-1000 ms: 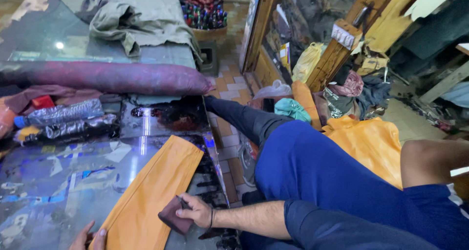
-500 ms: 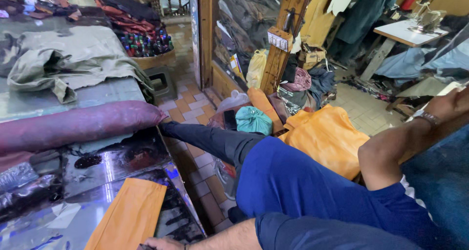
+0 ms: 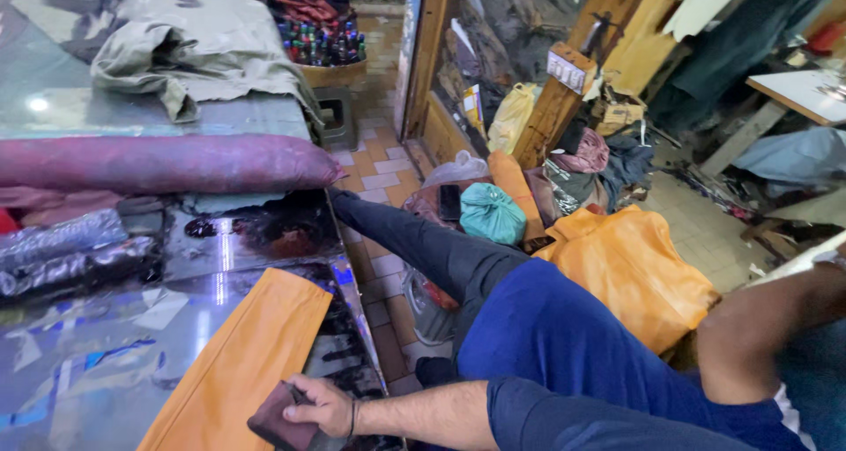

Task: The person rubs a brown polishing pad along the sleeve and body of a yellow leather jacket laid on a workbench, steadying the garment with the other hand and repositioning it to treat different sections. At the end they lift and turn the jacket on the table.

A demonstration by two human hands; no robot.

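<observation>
Gripping what looks like a dark maroon pad (image 3: 275,423), 1 hand (image 3: 324,404) presses it onto folded orange cloth (image 3: 242,363).

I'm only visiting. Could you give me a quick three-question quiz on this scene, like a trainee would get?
1. True or false: the right hand grips a maroon pad.
2. The maroon pad rests on: A) the orange cloth; B) a grey garment; C) floor tiles.
3. Fill in: the knotted bag on the floor is ___ in colour.

Key: 1 true; 2 A; 3 teal.
</observation>
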